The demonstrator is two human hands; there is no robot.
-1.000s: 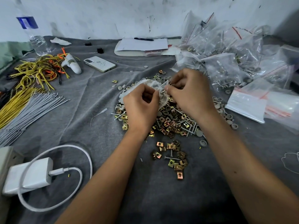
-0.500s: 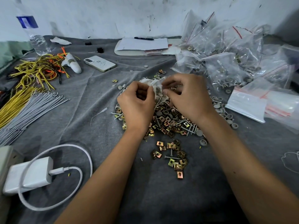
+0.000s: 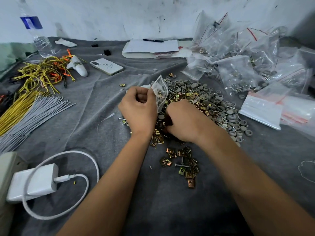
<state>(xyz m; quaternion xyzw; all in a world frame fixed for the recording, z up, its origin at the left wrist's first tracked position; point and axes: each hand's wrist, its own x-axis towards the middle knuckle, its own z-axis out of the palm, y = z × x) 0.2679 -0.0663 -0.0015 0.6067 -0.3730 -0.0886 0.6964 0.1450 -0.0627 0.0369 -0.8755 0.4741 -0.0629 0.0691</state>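
Here, mid-frame on wrinkled grey cloth [image 3: 102, 103] under a scuffed white wall [image 3: 136, 17], the left hand [image 3: 138, 109] pinches a clear bag [image 3: 160, 91]; the right hand [image 3: 184, 123] curls into the hardware pile [image 3: 204, 103], grasp hidden.

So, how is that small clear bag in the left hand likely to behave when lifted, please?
The small clear bag looks thin and crumpled, so probably floppy. Metal parts show inside, so likely bottom-heavy. The left hand pinches one edge; contents might spill.
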